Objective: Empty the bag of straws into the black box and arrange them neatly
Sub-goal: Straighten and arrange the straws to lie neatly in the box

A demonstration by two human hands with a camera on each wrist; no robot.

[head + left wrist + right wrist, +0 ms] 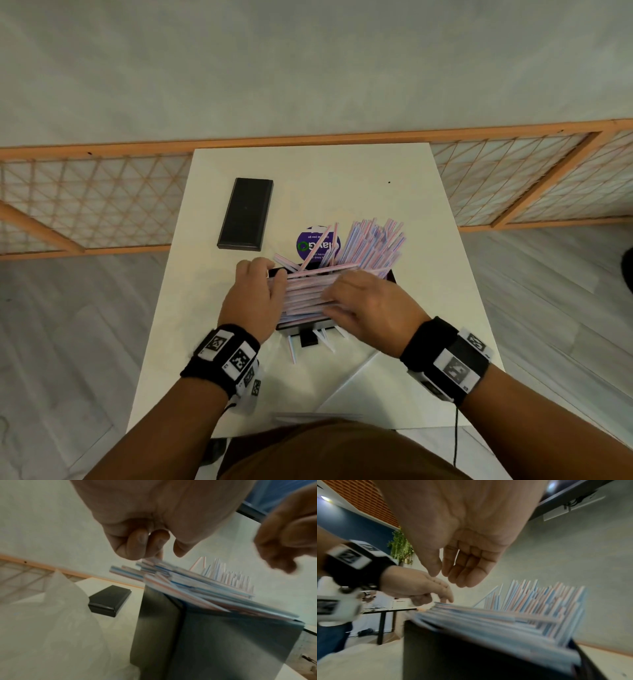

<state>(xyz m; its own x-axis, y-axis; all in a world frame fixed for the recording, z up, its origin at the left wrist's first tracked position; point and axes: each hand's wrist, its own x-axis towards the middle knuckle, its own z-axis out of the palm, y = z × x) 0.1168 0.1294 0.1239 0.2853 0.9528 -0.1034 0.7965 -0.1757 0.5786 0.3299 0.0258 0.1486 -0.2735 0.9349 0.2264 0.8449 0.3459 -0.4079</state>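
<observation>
The black box (308, 325) stands mid-table, packed with pink, blue and white straws (305, 291) lying crosswise. A second bunch of straws (373, 246) leans upright at its far right end. My left hand (270, 270) is at the box's left end, fingers curled, knuckles against the straw ends (154, 566); nothing shows inside its fingers (142, 540). My right hand (330, 294) lies across the straws with fingers stretched out; from the right wrist its fingers (465, 568) hang relaxed just over the pile (488, 619). A clear plastic bag (42, 615) lies to the left of the box.
The black lid (246, 212) lies at the far left of the white table (342, 171). A purple round label (318, 244) lies behind the box. A few loose straws (293, 349) lie in front of it. A white sheet (376, 387) sits near right.
</observation>
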